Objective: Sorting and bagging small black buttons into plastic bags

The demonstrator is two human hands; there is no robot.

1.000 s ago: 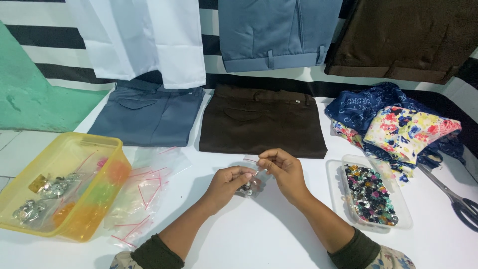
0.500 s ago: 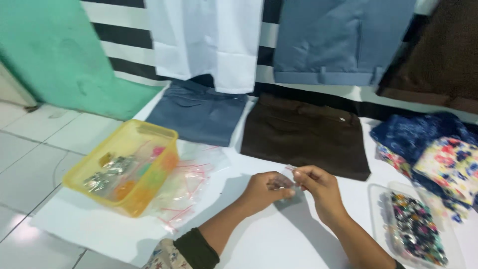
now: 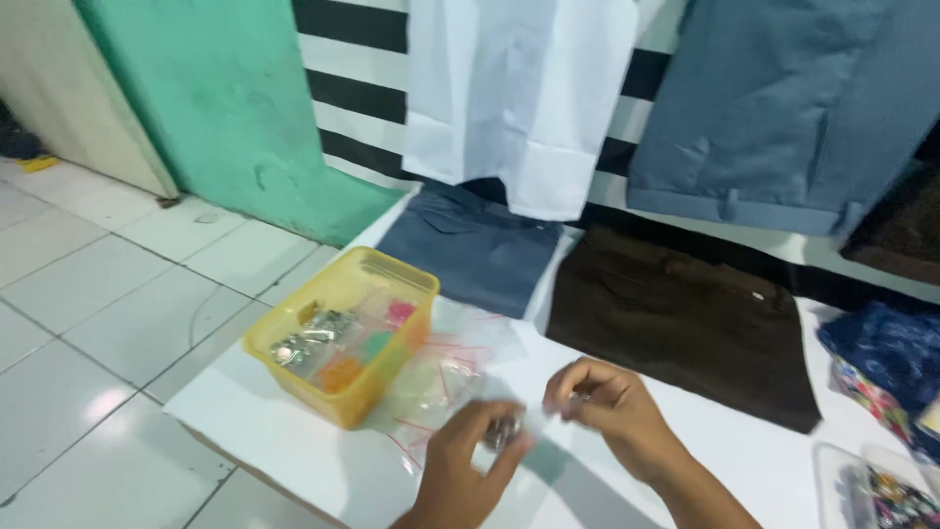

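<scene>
Pinching a small clear plastic bag (image 3: 534,423) between them, both hands are working low over the white table (image 3: 284,411). The left hand (image 3: 468,468) is curling its fingers around the bag's lower end, where small shiny bits are bunched together. The right hand (image 3: 612,409) is gripping the bag's upper edge, thumb and fingers pressed together on the plastic. Just to the left, a yellow tub (image 3: 338,333) is sitting on the table with metal pieces and coloured bits inside, and a loose heap of empty clear bags (image 3: 446,377) is lying beside it. Folded blue trousers (image 3: 475,250) and brown trousers (image 3: 685,318) are lying farther back, and a clear tray of beads (image 3: 876,490) is showing at the lower right corner.
</scene>
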